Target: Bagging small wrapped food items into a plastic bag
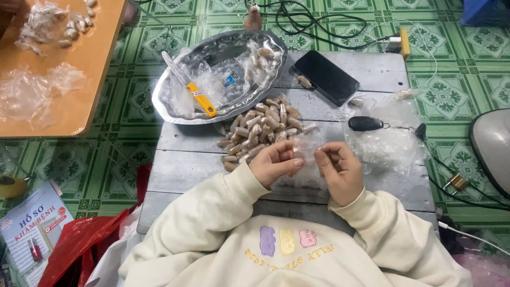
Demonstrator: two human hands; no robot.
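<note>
Cream sleeves nearest; left hand, right hand fingers pinched shut on clear plastic wrap.

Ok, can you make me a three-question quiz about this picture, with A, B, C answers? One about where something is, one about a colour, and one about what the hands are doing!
1. Where is the phone?
A. on the grey table
B. in the metal tray
C. on the floor

2. What colour is the handle of the knife in the tray?
A. blue
B. yellow
C. red

3. What are the two hands doing?
A. resting flat
B. holding the phone
C. pinching a clear plastic wrapper

Answers:
1. A, it lies on the table to the right of the tray.
2. B, the handle is yellow.
3. C, the left hand and right hand both pinch the wrapper between them.
</note>
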